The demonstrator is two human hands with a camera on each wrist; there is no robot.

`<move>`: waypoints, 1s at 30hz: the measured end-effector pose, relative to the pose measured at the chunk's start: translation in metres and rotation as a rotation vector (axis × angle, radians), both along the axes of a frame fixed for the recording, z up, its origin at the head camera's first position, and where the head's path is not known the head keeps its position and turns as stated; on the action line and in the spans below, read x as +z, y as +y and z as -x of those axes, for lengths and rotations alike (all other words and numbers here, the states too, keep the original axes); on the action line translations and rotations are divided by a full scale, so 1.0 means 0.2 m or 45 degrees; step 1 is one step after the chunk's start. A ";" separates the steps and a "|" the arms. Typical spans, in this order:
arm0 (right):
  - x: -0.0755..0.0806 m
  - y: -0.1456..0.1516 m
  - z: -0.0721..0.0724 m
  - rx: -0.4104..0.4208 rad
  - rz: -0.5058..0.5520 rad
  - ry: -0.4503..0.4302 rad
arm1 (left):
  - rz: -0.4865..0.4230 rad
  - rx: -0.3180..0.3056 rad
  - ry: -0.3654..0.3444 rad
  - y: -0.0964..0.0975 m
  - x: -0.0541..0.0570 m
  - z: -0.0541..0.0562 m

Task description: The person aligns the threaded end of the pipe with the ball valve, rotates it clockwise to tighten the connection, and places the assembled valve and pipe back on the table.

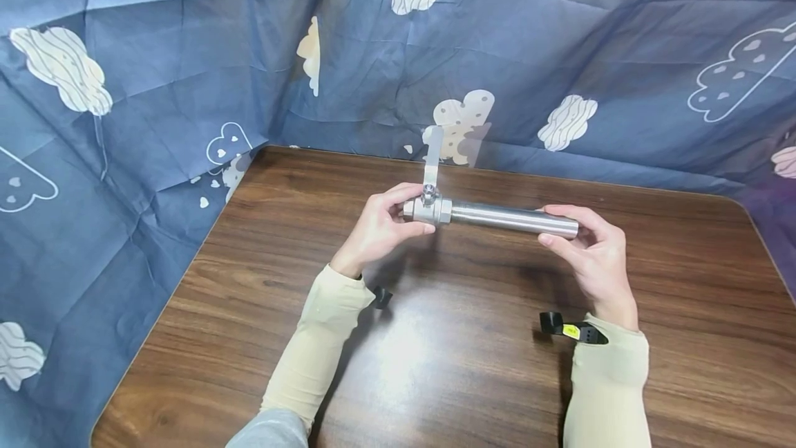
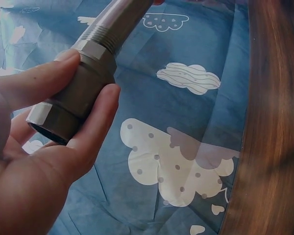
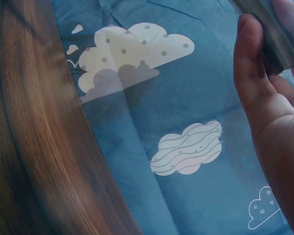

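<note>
A silver ball valve (image 1: 426,209) with a flat lever handle (image 1: 433,157) pointing up and away is joined to a shiny metal pipe (image 1: 504,217). My left hand (image 1: 381,228) grips the valve body, thumb on the near side and fingers behind it. Threads on the pipe (image 2: 130,17) show just beyond the valve's hex end (image 2: 94,50) in the left wrist view. At the pipe's other end, my right hand (image 1: 597,251) holds it between thumb and fingers. The right wrist view shows only that pipe end (image 3: 279,44) in the fingers. Valve and pipe are held roughly level above the table.
Beneath the hands lies a brown wood-grain table (image 1: 472,365) with a bright light reflection. A blue cloth (image 1: 510,40) printed with clouds hangs behind and to the left of it. Black wrist mounts (image 1: 551,323) stick out from the sleeves.
</note>
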State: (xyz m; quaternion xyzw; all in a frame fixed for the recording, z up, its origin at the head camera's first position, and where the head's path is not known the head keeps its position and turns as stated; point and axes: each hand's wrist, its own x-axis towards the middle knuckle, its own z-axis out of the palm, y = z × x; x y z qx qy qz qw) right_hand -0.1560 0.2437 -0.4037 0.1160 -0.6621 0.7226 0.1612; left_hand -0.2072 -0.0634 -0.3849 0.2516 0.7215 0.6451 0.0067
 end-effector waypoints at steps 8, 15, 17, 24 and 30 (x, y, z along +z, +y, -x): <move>0.00 0.00 0.00 0.062 0.005 0.017 | -0.010 -0.002 0.017 0.00 0.00 0.00; -0.01 -0.01 0.01 0.106 0.039 0.016 | 0.018 0.014 0.009 0.00 0.00 0.01; -0.01 -0.01 0.02 0.109 0.022 0.015 | 0.029 0.014 0.015 0.00 -0.01 0.01; -0.01 0.00 0.02 0.153 0.025 0.052 | 0.042 0.019 0.020 0.01 -0.02 0.02; -0.01 0.01 0.02 0.246 -0.016 0.062 | 0.030 0.027 0.010 0.00 -0.02 0.02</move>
